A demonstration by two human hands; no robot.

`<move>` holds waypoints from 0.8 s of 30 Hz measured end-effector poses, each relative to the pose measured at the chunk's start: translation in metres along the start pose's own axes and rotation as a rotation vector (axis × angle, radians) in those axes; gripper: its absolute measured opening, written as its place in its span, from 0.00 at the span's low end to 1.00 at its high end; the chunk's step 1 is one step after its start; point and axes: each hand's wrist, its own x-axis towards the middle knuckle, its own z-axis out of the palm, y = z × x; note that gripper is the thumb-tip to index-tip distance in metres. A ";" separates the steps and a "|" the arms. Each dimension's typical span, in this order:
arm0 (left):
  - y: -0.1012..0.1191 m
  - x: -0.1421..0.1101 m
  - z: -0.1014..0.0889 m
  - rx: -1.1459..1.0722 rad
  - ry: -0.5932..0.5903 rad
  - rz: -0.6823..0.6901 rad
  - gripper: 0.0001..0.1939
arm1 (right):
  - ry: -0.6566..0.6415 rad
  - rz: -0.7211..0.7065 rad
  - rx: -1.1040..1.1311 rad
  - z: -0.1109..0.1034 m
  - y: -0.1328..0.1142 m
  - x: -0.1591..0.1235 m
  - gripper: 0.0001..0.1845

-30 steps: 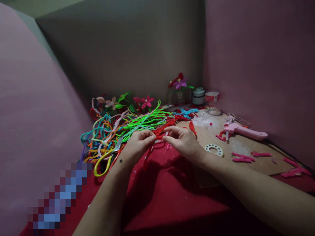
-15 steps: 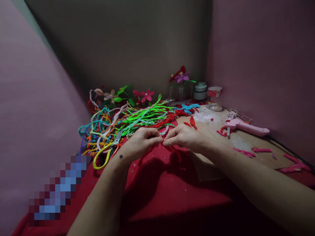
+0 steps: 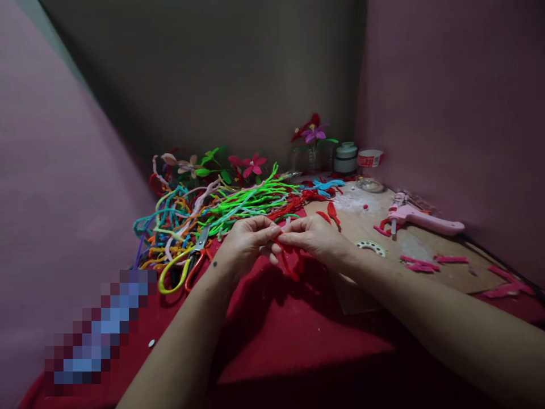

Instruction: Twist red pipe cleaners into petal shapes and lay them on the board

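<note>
My left hand (image 3: 249,241) and my right hand (image 3: 313,236) meet over the red cloth, fingertips almost touching. Both pinch a red pipe cleaner (image 3: 290,271), and a bent length of it hangs below the fingers. Its upper part is hidden by the fingertips. To the left of my left wrist lie scissors (image 3: 163,287) with a yellow handle, and a red-orange handle beside it. Just beyond my hands spreads a heap of green pipe cleaners (image 3: 251,199). Two red petal shapes (image 3: 333,213) lie behind my right hand.
A pink glue gun (image 3: 430,220) rests on a wooden board (image 3: 383,199) at right, near pink pipe-cleaner pieces (image 3: 419,265). A white ring with holes (image 3: 371,246) sits by my right forearm. Pipe-cleaner flowers (image 3: 254,164), a jar (image 3: 346,158) and a cup (image 3: 370,159) stand along the back.
My left hand has turned, showing its lower fingers curled beneath the pinch. The red pipe cleaner's hanging part has shifted left and is bent. The white ring has come into view beside my right forearm.
</note>
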 end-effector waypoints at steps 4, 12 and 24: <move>-0.001 0.000 0.005 0.038 0.031 0.056 0.10 | -0.132 0.040 0.099 -0.004 0.000 -0.002 0.11; -0.003 -0.001 0.014 0.236 0.164 0.126 0.11 | -0.011 0.054 0.151 0.000 0.008 0.003 0.07; -0.009 0.001 0.023 0.332 0.095 -0.090 0.12 | 0.235 0.140 0.610 0.000 0.007 0.010 0.09</move>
